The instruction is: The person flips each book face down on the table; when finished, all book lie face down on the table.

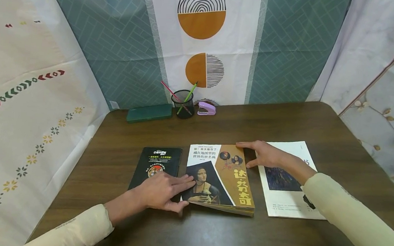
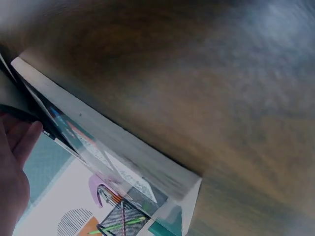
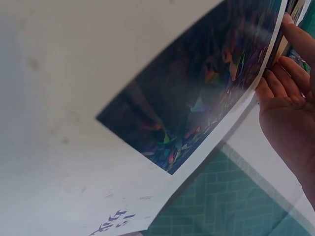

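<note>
Three books lie side by side on the wooden table. In the middle is a thick book (image 1: 227,175) with a portrait and an ochre panel on its cover. My left hand (image 1: 162,189) reaches over the black book (image 1: 152,156), its straight fingers resting at the middle book's left edge. My right hand (image 1: 267,155) is at the opposite edge, index finger by the upper right corner and thumb lower along the side. Beneath the right wrist lies a white book (image 1: 281,205) with a dark picture. The right wrist view shows the right hand (image 3: 288,110) beyond that white cover.
Along the back of the table (image 1: 270,121) are a green case (image 1: 149,113), a black mesh pen cup (image 1: 185,108) with pencils, and a lilac stapler (image 1: 206,108). Patterned curtains (image 1: 293,49) hang behind and on both sides.
</note>
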Demonstrator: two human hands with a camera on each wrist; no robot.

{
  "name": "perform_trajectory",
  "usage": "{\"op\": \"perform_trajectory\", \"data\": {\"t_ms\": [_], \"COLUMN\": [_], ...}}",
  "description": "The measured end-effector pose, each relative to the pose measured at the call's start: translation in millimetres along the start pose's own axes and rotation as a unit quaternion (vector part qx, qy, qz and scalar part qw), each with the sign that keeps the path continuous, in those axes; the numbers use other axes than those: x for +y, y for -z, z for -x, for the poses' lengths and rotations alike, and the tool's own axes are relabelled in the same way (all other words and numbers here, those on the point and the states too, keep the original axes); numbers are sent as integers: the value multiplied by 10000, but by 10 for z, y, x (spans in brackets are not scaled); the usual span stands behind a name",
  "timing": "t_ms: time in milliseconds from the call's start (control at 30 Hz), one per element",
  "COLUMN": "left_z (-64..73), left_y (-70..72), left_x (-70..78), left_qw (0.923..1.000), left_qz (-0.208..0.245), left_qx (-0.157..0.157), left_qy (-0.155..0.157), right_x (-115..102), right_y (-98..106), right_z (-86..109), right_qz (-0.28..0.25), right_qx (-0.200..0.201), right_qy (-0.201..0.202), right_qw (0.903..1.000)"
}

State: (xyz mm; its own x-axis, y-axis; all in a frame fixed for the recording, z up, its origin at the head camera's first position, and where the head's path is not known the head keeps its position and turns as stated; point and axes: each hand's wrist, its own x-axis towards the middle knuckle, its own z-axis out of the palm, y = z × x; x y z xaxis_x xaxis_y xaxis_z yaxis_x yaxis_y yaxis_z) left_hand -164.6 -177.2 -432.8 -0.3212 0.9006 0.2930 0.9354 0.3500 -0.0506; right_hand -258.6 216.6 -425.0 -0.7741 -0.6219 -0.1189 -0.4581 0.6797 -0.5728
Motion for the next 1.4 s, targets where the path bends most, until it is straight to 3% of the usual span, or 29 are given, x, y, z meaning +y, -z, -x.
{"op": "perform_trajectory", "data": {"t_ms": [133,367,767,1167,1400], "left_z": [-15,-47,-58,-18,-19], "left_y": [31,89,150,268,386], "left_x": [8,-15,-35,-89,-94], "left_qw": [9992,9944,9887,9882,9888], "left_qz": [60,-250,-74,261,-35], "left_qx": [392,1024,1464,1453,1399], "left_qy": [66,-79,302,398,521], "right_x": [3,28,17,29,10], "right_y": [-9,-56,-68,-114,-121], "right_z": [10,2,45,63,125], "right_qz": [29,146,294,-83,-250], "right_qx": [53,290,470,1229,1510], "right_qy": [60,179,490,493,397], "right_qw": [10000,9993,9973,9912,9874]}}
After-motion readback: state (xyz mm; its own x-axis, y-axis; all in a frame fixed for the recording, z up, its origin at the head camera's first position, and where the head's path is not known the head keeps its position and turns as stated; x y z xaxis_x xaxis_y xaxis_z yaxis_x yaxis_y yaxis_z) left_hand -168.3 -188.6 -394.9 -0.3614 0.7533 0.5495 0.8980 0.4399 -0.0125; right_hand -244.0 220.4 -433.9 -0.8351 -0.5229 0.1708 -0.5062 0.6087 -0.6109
